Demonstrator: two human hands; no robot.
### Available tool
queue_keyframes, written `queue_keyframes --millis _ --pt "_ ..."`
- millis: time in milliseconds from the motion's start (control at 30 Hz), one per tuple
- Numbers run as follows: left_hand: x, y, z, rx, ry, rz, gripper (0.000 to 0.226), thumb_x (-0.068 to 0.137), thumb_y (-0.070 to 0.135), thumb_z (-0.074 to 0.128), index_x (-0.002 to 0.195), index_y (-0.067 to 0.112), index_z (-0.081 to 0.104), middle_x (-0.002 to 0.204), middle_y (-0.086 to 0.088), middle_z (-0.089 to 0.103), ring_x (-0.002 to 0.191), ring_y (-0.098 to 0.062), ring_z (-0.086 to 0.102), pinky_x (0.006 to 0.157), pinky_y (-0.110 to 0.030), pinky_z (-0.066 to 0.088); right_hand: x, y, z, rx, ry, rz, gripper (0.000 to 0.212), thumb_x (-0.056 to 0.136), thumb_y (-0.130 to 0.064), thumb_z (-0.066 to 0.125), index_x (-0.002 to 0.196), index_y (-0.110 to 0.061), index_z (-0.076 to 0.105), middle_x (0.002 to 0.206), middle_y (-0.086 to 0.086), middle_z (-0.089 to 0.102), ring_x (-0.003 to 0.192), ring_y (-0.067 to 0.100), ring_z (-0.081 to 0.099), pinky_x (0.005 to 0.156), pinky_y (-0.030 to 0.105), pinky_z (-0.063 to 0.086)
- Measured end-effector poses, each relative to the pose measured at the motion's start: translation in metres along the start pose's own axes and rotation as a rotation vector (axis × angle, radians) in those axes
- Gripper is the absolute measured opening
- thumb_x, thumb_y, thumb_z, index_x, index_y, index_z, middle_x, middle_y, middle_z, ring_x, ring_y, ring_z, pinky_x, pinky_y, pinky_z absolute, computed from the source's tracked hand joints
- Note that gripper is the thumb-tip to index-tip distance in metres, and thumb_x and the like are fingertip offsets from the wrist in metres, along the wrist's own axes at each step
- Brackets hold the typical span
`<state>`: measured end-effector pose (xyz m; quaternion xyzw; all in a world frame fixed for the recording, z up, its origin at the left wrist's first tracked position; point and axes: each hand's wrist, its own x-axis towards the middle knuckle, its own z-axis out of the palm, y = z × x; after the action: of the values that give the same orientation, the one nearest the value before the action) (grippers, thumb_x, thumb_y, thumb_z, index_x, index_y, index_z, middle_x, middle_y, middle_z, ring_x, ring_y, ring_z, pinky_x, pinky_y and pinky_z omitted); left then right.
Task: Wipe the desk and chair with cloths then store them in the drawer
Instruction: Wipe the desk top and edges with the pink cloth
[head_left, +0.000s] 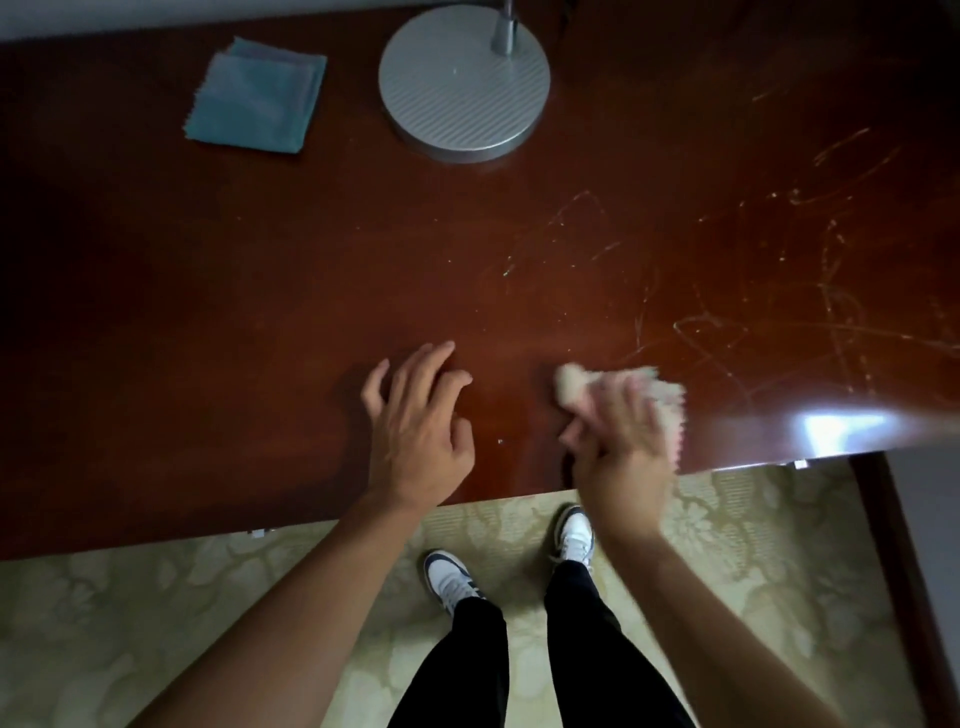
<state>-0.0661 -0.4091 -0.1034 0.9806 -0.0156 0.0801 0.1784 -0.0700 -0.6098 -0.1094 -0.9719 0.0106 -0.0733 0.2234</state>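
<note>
Motion-blurred: right hand (621, 441) and most of the pale pink cloth (644, 395) beneath it. Cropped at top edge: silver lamp stem (505, 31) above round ribbed metal base (464, 83).
</note>
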Motion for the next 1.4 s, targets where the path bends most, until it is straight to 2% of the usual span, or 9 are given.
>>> queue_keyframes --millis 100,167,333,500,800,933,1033,1267,1400 --pt "0.013 0.029 0.006 -0.047 -0.014 -0.038 0.034 0.072 0.02 0.048 0.103 0.018 0.063 0.137 -0.002 0.055 0.132 -0.022 0.047 0.112 -0.052 0.022 -0.014 -0.027 0.009 0.076 -0.102 -0.281 0.041 0.103 -0.028 0.04 0.122 -0.002 0.065 0.13 0.012 0.062 0.127 0.03 0.054 0.107 0.048 0.039" --pt "0.023 0.043 0.012 -0.063 -0.009 -0.085 0.036 0.072 0.021 0.047 0.104 0.018 0.063 0.137 -0.002 0.055 0.132 -0.022 0.047 0.112 -0.052 0.022 0.0 -0.009 0.003 0.113 -0.112 -0.312 0.045 0.105 -0.028 0.032 0.124 -0.005 0.065 0.131 0.009 0.062 0.127 0.026 0.054 0.107 0.046 0.042" --pt "0.023 0.045 0.011 -0.011 -0.077 -0.091 0.047 0.061 0.013 0.052 0.107 0.017 0.063 0.136 -0.003 0.056 0.132 -0.025 0.048 0.112 -0.054 0.022 0.031 0.064 -0.023 0.054 -0.042 -0.147 0.038 0.096 -0.018 0.045 0.126 -0.004 0.063 0.129 0.012 0.062 0.128 0.03 0.053 0.11 0.048 0.038" --pt "0.009 0.035 -0.004 0.041 -0.102 -0.177 0.052 0.062 0.018 0.054 0.114 0.02 0.063 0.137 0.0 0.056 0.134 -0.021 0.045 0.115 -0.052 0.02 0.062 0.037 -0.013 0.047 0.007 0.031 0.036 0.09 -0.002 0.055 0.126 0.0 0.061 0.13 0.019 0.061 0.132 0.035 0.048 0.114 0.048 0.033" --pt "-0.028 -0.004 -0.006 0.018 -0.141 -0.165 0.069 0.074 0.026 0.038 0.142 0.024 0.051 0.155 0.003 0.04 0.148 -0.018 0.026 0.115 -0.053 0.019 -0.027 -0.018 0.0 0.171 -0.25 -0.499 0.037 0.088 -0.017 0.049 0.118 -0.006 0.069 0.13 0.009 0.063 0.128 0.026 0.053 0.109 0.042 0.038" --pt "-0.026 -0.006 -0.004 0.01 -0.146 -0.155 0.067 0.075 0.029 0.04 0.141 0.023 0.052 0.155 0.002 0.04 0.147 -0.02 0.027 0.115 -0.053 0.022 0.008 0.001 -0.003 0.053 -0.088 -0.31 0.036 0.084 -0.01 0.06 0.119 -0.006 0.068 0.124 0.014 0.066 0.123 0.024 0.056 0.106 0.037 0.039" --pt "-0.026 -0.006 -0.004 0.017 -0.152 -0.152 0.067 0.076 0.029 0.039 0.141 0.022 0.052 0.155 0.001 0.04 0.147 -0.02 0.028 0.116 -0.052 0.022 0.024 -0.022 0.008 0.08 -0.054 -0.13 0.032 0.09 -0.004 0.061 0.122 -0.006 0.065 0.129 0.014 0.063 0.13 0.03 0.051 0.113 0.044 0.035" --pt "-0.027 -0.008 -0.002 0.013 -0.123 -0.14 0.065 0.078 0.029 0.038 0.14 0.019 0.052 0.154 0.001 0.041 0.147 -0.021 0.029 0.116 -0.052 0.022 -0.026 -0.047 0.026 0.113 -0.102 -0.35 0.033 0.09 -0.01 0.06 0.122 -0.006 0.066 0.131 0.009 0.061 0.13 0.028 0.052 0.109 0.048 0.04" --pt "-0.028 -0.006 -0.002 0.035 -0.143 -0.15 0.066 0.077 0.028 0.038 0.142 0.02 0.05 0.155 0.001 0.039 0.147 -0.021 0.027 0.117 -0.052 0.021 -0.014 -0.012 0.013 0.069 0.012 -0.184 0.034 0.09 -0.007 0.057 0.124 -0.006 0.064 0.131 0.011 0.061 0.131 0.03 0.05 0.112 0.047 0.035"
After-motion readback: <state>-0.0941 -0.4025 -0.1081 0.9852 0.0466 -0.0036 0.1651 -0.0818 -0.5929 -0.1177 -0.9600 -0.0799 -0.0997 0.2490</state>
